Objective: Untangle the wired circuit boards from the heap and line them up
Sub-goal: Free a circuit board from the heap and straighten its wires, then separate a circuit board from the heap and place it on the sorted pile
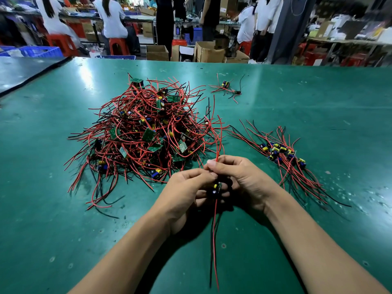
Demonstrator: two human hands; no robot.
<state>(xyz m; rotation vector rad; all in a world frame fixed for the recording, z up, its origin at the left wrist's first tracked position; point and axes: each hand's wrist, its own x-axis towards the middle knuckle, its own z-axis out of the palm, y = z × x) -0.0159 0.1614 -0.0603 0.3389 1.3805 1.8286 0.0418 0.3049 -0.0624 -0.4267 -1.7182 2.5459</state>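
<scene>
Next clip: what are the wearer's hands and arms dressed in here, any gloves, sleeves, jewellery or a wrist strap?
Both are bare. The left hand and right hand wear no gloves, and no ring shows on the visible fingers. The left forearm and right forearm are uncovered to the frame edge: no sleeve, watch, bracelet or wrist strap in view.
</scene>
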